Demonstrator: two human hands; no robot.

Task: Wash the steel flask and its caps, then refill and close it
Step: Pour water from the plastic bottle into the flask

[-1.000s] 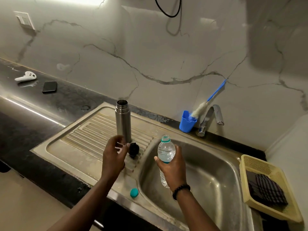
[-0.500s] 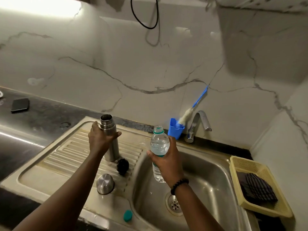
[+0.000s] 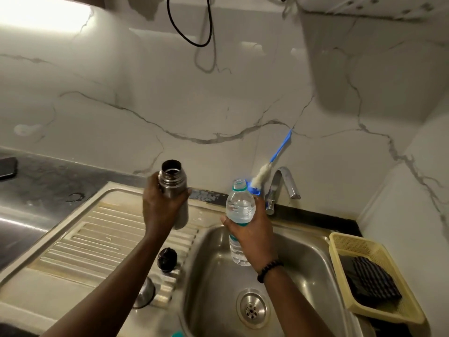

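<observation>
My left hand (image 3: 161, 210) grips the open steel flask (image 3: 173, 183) around its middle and holds it upright above the draining board. In my right hand (image 3: 252, 229) is a clear plastic water bottle (image 3: 239, 205), uncapped and partly full, held over the left side of the sink basin (image 3: 303, 268). The black inner cap (image 3: 167, 259) lies on the ribbed draining board (image 3: 104, 239). Below it the steel outer cap (image 3: 145, 293) shows partly from behind my left forearm. A teal bottle cap (image 3: 177, 334) peeks in at the bottom edge.
A tap (image 3: 283, 183) stands behind the basin, next to a blue cup holding a bottle brush (image 3: 263, 170). A yellow basket (image 3: 379, 259) with a dark striped cloth sits at the right. A black phone (image 3: 7, 167) lies on the dark counter at far left.
My left hand took hold of the flask and lifted it off the draining board. The steel outer cap now lies on the board. The water bottle rose slightly.
</observation>
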